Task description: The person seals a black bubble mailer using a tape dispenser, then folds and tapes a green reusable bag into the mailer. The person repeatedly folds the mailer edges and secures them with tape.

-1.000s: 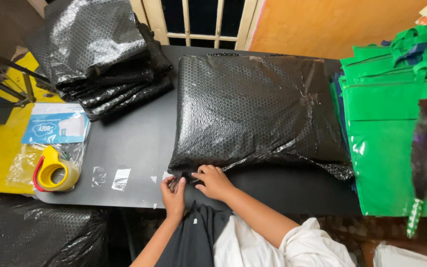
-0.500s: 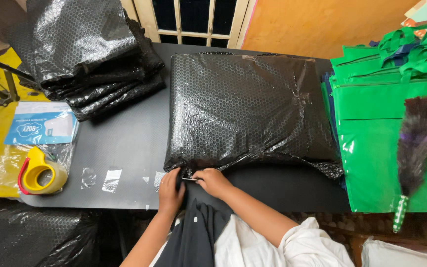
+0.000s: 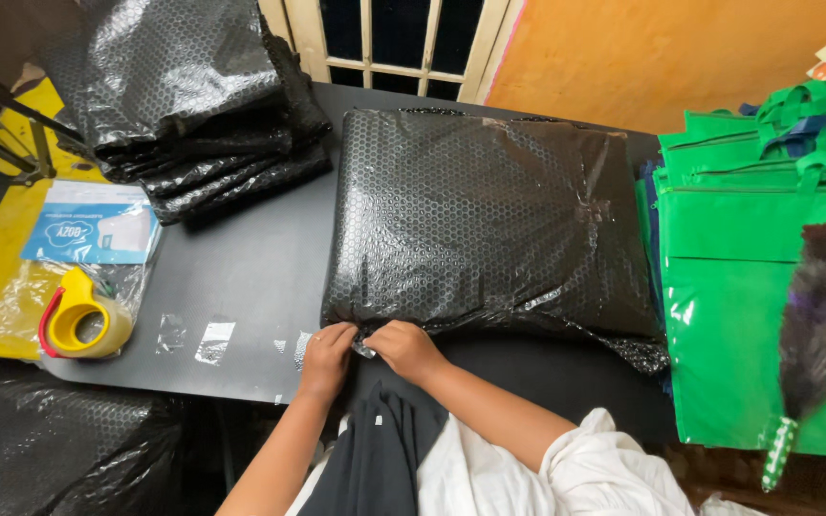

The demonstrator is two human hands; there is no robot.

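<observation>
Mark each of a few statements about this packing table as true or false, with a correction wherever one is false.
1. Both hands pinch the near edge of the black bubble-wrapped parcel. True: the left hand and right hand meet at its lower left corner.
2. The yellow tape dispenser sits in the right hand. False: it lies on the table's left side, apart from both hands.
3. Green bags are stacked to the right. True.
4. The feather duster rests on the folded black wrap pile. False: it lies on the green bags.
</observation>
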